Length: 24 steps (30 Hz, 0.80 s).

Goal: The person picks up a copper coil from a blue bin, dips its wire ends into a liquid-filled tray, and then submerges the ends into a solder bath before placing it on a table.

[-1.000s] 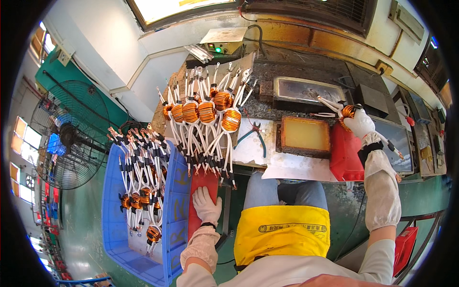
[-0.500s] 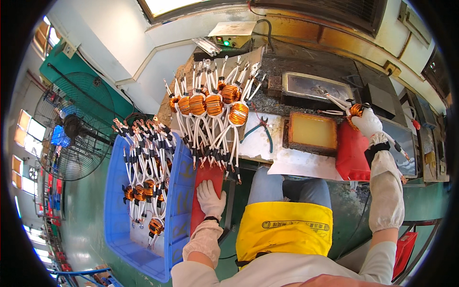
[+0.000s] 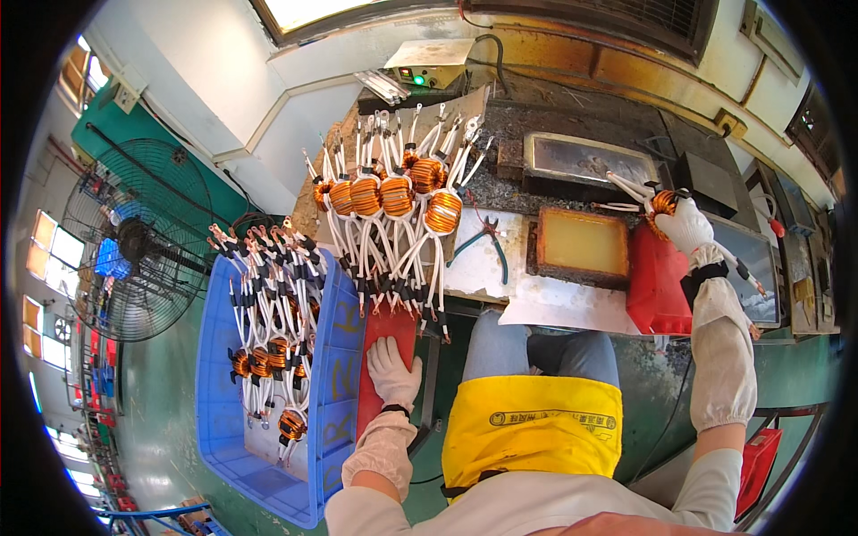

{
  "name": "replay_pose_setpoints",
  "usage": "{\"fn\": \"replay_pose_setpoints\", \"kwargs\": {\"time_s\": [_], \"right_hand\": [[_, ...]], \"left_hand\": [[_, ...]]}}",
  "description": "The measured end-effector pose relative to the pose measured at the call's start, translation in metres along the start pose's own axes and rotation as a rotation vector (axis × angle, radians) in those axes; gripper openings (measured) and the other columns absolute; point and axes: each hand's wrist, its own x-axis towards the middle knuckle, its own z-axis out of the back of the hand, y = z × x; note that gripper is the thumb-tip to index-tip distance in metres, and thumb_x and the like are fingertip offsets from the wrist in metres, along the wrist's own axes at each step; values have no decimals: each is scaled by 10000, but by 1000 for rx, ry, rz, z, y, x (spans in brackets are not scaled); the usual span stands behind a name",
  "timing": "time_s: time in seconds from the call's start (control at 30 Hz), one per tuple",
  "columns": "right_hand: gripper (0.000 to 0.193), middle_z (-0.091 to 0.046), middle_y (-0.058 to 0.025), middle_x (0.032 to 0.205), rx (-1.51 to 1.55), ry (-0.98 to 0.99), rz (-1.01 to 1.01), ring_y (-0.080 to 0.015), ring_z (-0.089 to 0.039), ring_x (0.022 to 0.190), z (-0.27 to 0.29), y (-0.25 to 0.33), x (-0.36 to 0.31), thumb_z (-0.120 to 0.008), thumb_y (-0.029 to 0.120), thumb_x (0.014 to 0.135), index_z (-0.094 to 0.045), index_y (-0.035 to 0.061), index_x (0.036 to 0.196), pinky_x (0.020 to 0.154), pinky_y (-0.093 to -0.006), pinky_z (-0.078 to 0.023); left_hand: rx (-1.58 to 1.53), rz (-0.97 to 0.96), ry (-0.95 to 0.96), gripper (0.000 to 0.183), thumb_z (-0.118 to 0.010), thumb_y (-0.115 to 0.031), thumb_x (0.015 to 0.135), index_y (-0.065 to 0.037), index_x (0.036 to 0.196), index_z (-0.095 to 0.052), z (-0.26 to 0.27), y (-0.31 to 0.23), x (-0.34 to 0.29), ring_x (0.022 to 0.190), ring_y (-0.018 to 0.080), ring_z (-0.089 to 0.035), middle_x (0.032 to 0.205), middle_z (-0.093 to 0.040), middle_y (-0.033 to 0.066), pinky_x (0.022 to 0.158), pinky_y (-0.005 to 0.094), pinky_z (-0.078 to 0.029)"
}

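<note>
Can't really see how the right hand (image 3: pixel 686 223) grips that copper coil (image 3: pixel 662 202), the glove covers most of it and the leads just poke out. The red bin (image 3: pixel 655 284) at the workbench's right edge has its inside hidden, and the left hand (image 3: pixel 391 371) covers part of the red tray (image 3: pixel 386 332). Bottom coils in the blue crate (image 3: pixel 332 393) are buried under white leads, so no count.

Bright daylight from windows, sharp centre, strong fisheye bending, black rim
</note>
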Motion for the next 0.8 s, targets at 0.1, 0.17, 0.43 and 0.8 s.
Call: {"fn": "replay_pose_setpoints", "kwargs": {"time_s": [0.1,0.17,0.43,0.8], "right_hand": [[625,-667,-273,1035,-16,-10,6,-395,-661,982,1,2,-1,-656,439,791,-576,-54,1167,837,-421,-530],[627,-667,-272,1037,-18,23,-22,-396,-661,982,3,4,-1,-653,436,790,-574,-56,1169,838,-420,-531],[612,-661,-283,1037,6,29,-31,-398,-661,977,7,8,-4,-644,412,779,-572,-61,1159,832,-416,-533],[629,-666,-276,1030,-18,32,-28,-391,-665,972,2,4,0,-639,423,786,-554,-63,1178,838,-413,-531]], "left_hand": [[-7,0,-1,770,-702,-362,752,-16,1367,-396,-1,2,-1,1341,378,-324,1419,-395,185,1147,504,-221],[-11,-3,-5,770,-701,-364,753,-16,1367,-395,-1,2,-1,1343,378,-322,1420,-393,187,1148,504,-219],[6,-14,-16,776,-694,-368,755,-13,1372,-387,-2,2,-2,1344,369,-318,1419,-390,192,1153,502,-215],[9,-14,-15,776,-692,-370,754,-12,1371,-387,-2,2,-1,1335,373,-332,1412,-398,193,1149,502,-224]]}}
